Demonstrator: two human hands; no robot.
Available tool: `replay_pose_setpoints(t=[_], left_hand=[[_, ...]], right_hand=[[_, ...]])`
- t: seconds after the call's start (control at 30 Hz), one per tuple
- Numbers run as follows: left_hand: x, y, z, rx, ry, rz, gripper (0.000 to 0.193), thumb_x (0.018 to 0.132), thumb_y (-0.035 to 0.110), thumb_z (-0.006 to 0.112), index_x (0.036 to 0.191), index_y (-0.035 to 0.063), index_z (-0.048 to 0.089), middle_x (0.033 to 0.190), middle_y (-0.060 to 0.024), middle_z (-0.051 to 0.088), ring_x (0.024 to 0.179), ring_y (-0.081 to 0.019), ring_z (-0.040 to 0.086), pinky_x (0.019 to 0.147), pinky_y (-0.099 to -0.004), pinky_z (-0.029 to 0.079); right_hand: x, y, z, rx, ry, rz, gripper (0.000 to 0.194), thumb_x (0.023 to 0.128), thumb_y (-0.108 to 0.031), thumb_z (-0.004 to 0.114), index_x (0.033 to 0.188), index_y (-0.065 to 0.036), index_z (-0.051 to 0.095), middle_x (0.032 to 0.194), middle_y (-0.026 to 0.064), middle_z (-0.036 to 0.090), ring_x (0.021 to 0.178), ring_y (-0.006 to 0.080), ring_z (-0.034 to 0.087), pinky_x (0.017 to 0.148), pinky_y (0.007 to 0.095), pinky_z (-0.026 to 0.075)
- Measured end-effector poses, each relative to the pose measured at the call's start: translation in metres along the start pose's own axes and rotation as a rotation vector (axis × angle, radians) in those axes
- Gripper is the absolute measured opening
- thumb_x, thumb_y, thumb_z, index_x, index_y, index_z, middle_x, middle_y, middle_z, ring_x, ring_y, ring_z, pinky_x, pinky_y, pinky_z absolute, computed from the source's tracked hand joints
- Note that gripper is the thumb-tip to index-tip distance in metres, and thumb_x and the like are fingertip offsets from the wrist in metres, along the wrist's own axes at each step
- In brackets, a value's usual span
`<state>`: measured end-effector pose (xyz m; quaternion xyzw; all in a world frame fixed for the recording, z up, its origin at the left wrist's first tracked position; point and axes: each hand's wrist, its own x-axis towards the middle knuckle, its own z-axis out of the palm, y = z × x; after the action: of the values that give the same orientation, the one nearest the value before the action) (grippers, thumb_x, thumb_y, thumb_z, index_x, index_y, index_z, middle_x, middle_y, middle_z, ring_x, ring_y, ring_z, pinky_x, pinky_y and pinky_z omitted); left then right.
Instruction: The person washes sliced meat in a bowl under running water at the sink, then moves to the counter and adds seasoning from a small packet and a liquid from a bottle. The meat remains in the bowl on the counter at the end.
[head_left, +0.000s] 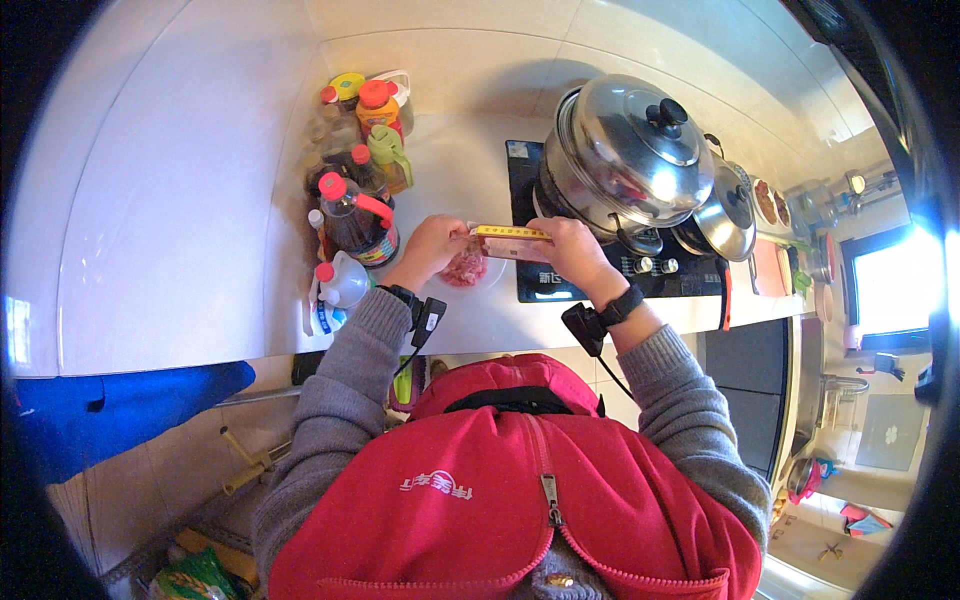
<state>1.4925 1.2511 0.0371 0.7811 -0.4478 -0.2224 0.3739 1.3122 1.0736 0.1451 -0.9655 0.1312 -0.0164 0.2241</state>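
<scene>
A small yellow-edged seasoning box (514, 244) is held level between my hands, over a clear bowl (495, 278) on the white counter. Raw minced meat (463, 268) lies in the bowl, partly behind the box and my fingers. My left hand (433, 246) has its fingers closed at the left end of the box, where the flap seems to be. My right hand (574, 251) grips the box's right end. Both wrists carry dark straps with small black devices.
Left of the bowl stand a dark sauce bottle (352, 217), a white jug (346, 281) and several other bottles. A large lidded steel pot (626, 157) sits on the black cooktop (540, 281) at right, beside a lidded pan (724, 217). A red-handled utensil (725, 298) crosses the counter's front edge.
</scene>
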Motion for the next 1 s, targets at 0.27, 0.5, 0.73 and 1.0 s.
replay_pose_setpoints(t=[0.27, 0.5, 0.73, 1.0], left_hand=[[0.012, 0.002, 0.003, 0.075, -0.022, 0.173, 0.020, 0.081, 0.022, 0.066, 0.083, 0.0020, 0.065, 0.073, -0.0169, 0.060, 0.070, -0.0317, 0.060, 0.063, -0.0416, 0.045], [0.015, 0.003, 0.008, -0.042, -0.038, -0.013, 0.021, 0.082, 0.024, 0.067, 0.089, 0.0037, 0.068, 0.072, -0.0145, 0.066, 0.063, -0.0259, 0.063, 0.060, -0.0391, 0.048], [0.019, 0.001, 0.009, -0.042, -0.037, 0.003, 0.025, 0.080, 0.023, 0.070, 0.099, 0.0069, 0.068, 0.081, -0.0146, 0.069, 0.074, -0.0252, 0.068, 0.068, -0.0366, 0.051], [0.021, 0.010, 0.014, -0.033, 0.042, 0.059, 0.036, 0.075, 0.013, 0.072, 0.110, 0.0060, 0.064, 0.088, -0.0158, 0.069, 0.081, -0.0290, 0.068, 0.071, -0.0365, 0.051]], right_hand=[[-0.002, 0.001, -0.002, -0.014, 0.016, 0.006, 0.023, 0.082, -0.016, 0.061, 0.102, -0.004, 0.066, 0.091, 0.0209, 0.065, 0.086, 0.0374, 0.063, 0.078, 0.0433, 0.050], [-0.003, -0.001, -0.005, -0.029, 0.042, 0.019, 0.023, 0.082, -0.015, 0.062, 0.102, -0.003, 0.066, 0.092, 0.0212, 0.065, 0.087, 0.0378, 0.063, 0.079, 0.0434, 0.050], [-0.004, -0.003, -0.007, -0.031, 0.061, 0.020, 0.023, 0.081, -0.015, 0.062, 0.102, -0.003, 0.065, 0.091, 0.0208, 0.065, 0.088, 0.0376, 0.063, 0.080, 0.0440, 0.050], [-0.007, -0.004, -0.007, -0.035, 0.054, 0.042, 0.024, 0.082, -0.016, 0.063, 0.102, -0.004, 0.065, 0.089, 0.0206, 0.065, 0.086, 0.0375, 0.063, 0.078, 0.0440, 0.050]])
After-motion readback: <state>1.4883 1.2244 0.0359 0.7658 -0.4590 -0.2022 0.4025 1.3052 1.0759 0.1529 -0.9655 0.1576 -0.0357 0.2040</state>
